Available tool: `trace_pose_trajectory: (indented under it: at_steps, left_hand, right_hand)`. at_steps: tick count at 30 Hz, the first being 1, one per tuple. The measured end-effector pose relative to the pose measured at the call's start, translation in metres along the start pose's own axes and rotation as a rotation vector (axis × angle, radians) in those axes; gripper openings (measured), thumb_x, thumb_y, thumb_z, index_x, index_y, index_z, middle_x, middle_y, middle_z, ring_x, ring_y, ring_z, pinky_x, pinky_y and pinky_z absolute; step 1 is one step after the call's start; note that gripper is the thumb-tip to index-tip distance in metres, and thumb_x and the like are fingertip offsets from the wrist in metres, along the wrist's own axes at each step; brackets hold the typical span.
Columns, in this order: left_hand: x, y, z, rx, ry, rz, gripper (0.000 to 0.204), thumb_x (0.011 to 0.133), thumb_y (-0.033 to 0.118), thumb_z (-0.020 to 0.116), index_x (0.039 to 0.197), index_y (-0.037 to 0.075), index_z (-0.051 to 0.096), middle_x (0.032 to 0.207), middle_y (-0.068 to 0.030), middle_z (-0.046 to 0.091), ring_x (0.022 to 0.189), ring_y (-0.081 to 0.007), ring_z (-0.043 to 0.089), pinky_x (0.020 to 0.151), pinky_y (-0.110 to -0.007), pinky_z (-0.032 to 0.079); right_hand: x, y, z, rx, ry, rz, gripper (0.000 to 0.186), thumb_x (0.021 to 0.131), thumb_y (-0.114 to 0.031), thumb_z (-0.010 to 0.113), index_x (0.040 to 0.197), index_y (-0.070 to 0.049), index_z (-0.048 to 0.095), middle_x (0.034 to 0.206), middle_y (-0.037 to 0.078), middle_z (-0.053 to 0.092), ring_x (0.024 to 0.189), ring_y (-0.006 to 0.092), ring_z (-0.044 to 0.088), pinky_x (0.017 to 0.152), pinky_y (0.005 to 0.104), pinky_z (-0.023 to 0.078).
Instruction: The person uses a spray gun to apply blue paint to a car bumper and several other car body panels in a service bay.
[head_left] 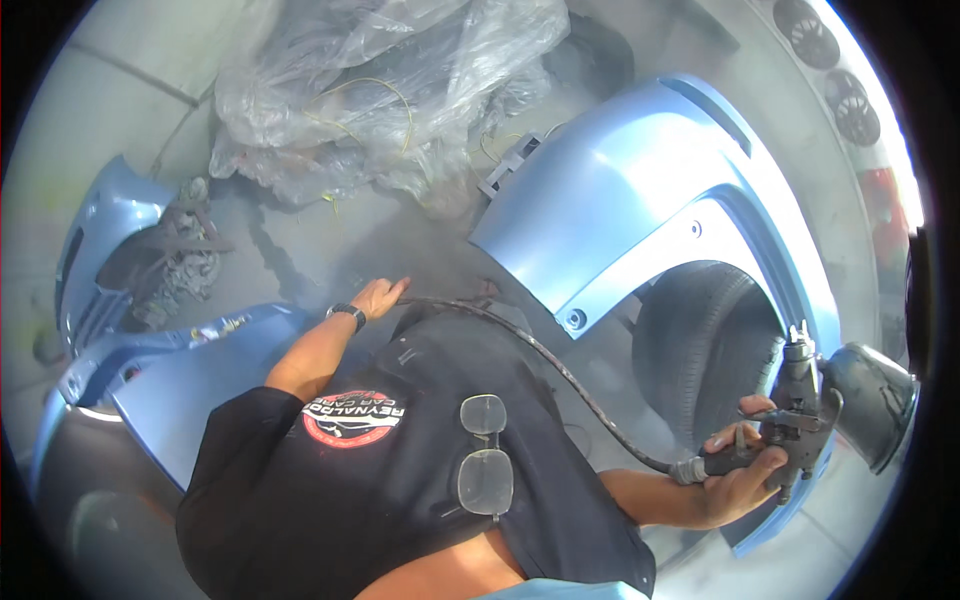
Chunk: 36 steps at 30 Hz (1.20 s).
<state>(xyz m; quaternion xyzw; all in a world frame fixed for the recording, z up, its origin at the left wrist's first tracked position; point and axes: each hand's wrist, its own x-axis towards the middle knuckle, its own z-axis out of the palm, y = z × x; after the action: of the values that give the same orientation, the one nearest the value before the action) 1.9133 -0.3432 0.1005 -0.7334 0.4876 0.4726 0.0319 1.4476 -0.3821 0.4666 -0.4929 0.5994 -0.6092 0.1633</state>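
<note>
– What do we have in our right hand (742, 472)?
– The spray gun (800, 425), at the lower right of the frame; our fingers are wrapped round its handle, in front of the blue fender (620, 180) and near the tyre (705, 345).
– And our left hand (378, 298)?
– Near the middle of the frame, nearly closed, with the hose (560, 365) in its grasp. We see that hose run down to the gun's handle.
– Around us?
– Plastic sheeting (390, 100) at the upper middle, more blue panels (215, 365) at the left.
</note>
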Motion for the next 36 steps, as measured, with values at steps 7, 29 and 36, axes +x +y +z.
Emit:
trace_pose_trajectory:
  at_steps: [7, 29, 36]
  left_hand:
    - [0.042, -0.012, -0.073, 0.166, -0.147, 0.167, 0.083, 0.098, 0.066, 0.036, 0.081, -0.009, 0.067, 0.073, -0.0309, 0.062, 0.073, -0.0449, 0.061, 0.075, -0.05, 0.047]
    - [0.27, 0.013, -0.254, 0.496, -0.558, 0.443, 0.095, 0.095, 0.074, 0.03, 0.074, -0.013, 0.062, 0.075, -0.0332, 0.061, 0.079, -0.0438, 0.062, 0.082, -0.053, 0.044]
    - [0.312, 0.039, -0.293, 0.642, -0.602, 0.494, 0.093, 0.096, 0.072, 0.025, 0.071, -0.01, 0.063, 0.07, -0.0294, 0.06, 0.075, -0.0417, 0.062, 0.079, -0.051, 0.044]
  right_hand:
    - [-0.005, -0.023, 0.061, -0.12, 0.222, 0.045, 0.076, 0.098, -0.05, 0.059, 0.131, 0.017, 0.045, 0.093, 0.025, 0.063, 0.054, 0.0103, 0.05, 0.038, 0.0169, 0.032]
    - [-0.125, -0.129, 0.235, -0.455, 0.879, 0.547, 0.066, 0.094, -0.053, 0.064, 0.126, 0.005, 0.058, 0.096, 0.015, 0.068, 0.051, 0.0129, 0.053, 0.043, 0.0211, 0.04]
    - [-0.188, -0.123, 0.281, -0.084, 1.072, 0.434, 0.082, 0.094, -0.068, 0.047, 0.134, 0.004, 0.048, 0.114, 0.019, 0.062, 0.077, 0.0217, 0.067, 0.038, 0.025, 0.049]
